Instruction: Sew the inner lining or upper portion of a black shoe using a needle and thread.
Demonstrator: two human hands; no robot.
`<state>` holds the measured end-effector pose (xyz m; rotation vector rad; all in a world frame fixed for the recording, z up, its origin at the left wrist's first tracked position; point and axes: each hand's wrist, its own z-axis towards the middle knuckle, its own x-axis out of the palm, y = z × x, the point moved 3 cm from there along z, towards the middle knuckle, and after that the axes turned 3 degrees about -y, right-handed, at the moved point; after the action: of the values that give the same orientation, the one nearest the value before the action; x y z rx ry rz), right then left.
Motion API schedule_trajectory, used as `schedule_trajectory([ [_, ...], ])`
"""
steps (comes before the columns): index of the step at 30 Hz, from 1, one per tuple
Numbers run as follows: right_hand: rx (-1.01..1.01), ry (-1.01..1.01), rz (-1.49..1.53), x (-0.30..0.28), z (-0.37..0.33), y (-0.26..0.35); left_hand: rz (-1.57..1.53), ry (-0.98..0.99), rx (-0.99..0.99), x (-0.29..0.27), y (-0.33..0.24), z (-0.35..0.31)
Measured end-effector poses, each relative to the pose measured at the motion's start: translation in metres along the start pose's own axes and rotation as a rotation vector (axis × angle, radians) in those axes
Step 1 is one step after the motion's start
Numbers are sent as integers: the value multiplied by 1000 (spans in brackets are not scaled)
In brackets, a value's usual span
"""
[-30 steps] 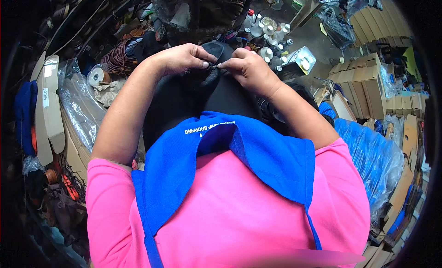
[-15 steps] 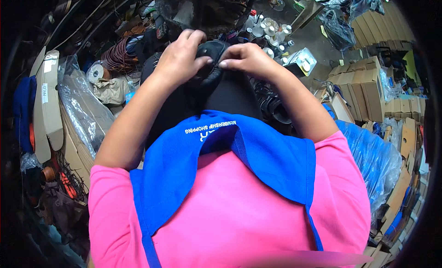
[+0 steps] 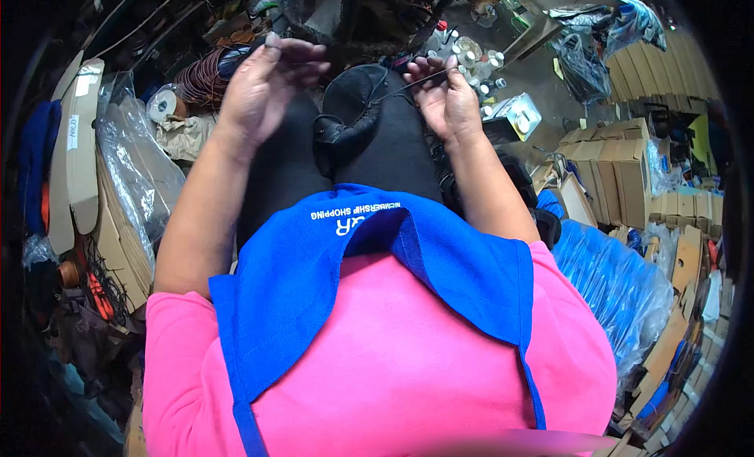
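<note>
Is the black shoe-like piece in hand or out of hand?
Out: the black shoe-like piece rests on the lap, with left hand and right hand both apart from it.

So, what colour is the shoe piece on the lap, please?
The shoe piece is black, in head view.

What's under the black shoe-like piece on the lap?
Black-clothed thighs show around the black shoe-like piece, which appears to rest on them. The cloth directly beneath it is covered, so I can't tell whether anything else lies there.
</note>
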<state>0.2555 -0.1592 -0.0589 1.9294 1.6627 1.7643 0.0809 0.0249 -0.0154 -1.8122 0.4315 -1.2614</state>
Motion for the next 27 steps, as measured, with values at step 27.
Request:
schedule_trajectory([
  [27, -278, 681, -1755, 60, 3, 13, 1518, 345, 392, 33, 49, -28],
])
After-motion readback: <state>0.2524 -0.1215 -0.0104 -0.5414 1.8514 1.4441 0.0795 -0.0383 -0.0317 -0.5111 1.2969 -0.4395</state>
